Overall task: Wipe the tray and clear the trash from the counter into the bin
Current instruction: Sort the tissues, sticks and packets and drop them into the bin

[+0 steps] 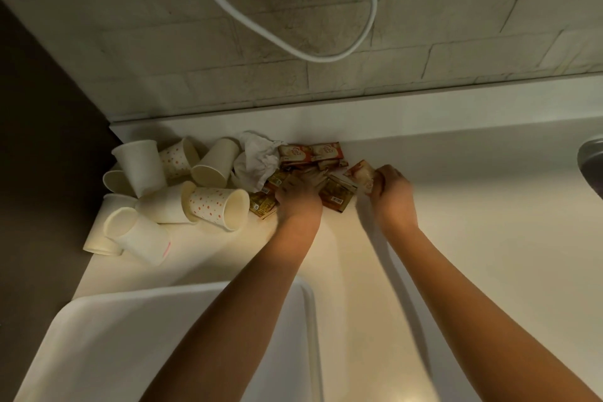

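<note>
Sachets point(311, 170) lie scattered by the counter point(473, 206) backsplash, long axes mixed. Left hand point(298, 194) presses them, fingers blurred; right hand point(391, 189) pinches one sachet point(360, 173). Tipped paper cups point(169, 186) and crumpled napkin point(256, 160) crowd left; tray point(137, 336) nearer.

No wording legible anywhere. Red-and-cream foil sachets point(309, 152) at tabletop back edge carry round logo, lettering too blurred to read. Brown foil sachet point(336, 194) shows white barcode patch, digits unreadable. Orange-dotted paper cup point(213, 206): pattern only.
</note>
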A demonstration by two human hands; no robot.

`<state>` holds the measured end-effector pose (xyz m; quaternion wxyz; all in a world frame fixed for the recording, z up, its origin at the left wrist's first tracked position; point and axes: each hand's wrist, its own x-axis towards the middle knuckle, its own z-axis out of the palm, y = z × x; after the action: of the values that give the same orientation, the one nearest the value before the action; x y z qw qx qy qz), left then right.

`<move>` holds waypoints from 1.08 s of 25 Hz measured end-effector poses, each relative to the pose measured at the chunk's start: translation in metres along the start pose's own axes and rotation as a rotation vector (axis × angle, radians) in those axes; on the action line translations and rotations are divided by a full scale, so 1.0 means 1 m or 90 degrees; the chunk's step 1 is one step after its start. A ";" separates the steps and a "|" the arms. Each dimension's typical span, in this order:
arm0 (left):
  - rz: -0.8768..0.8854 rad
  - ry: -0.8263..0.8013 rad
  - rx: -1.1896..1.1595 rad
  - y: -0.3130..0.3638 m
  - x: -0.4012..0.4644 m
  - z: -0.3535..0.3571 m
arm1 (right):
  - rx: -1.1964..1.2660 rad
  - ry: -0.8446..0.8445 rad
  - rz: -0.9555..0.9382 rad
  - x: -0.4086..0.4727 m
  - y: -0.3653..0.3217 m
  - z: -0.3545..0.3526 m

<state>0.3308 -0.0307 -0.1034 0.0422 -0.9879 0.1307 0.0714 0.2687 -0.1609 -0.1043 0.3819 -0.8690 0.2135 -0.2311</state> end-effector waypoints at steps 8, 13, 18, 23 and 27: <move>0.031 0.012 0.016 -0.011 -0.016 -0.007 | 0.088 0.068 0.111 -0.016 0.007 -0.027; 0.087 0.016 -0.036 -0.020 -0.024 -0.016 | 0.102 0.068 0.136 -0.025 0.007 -0.037; 0.061 0.006 -0.158 -0.022 -0.039 -0.027 | 0.128 0.056 0.149 -0.036 0.005 -0.045; 0.051 0.014 -0.350 -0.024 -0.055 -0.032 | 0.134 0.043 0.167 -0.046 0.003 -0.049; 0.010 -0.016 -0.488 -0.024 -0.061 -0.030 | 0.139 0.036 0.174 -0.051 0.002 -0.052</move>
<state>0.2830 0.0046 -0.0626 -0.3294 -0.9301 0.1014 0.1272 0.1977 -0.1632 -0.0867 0.4956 -0.7784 0.3139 -0.2233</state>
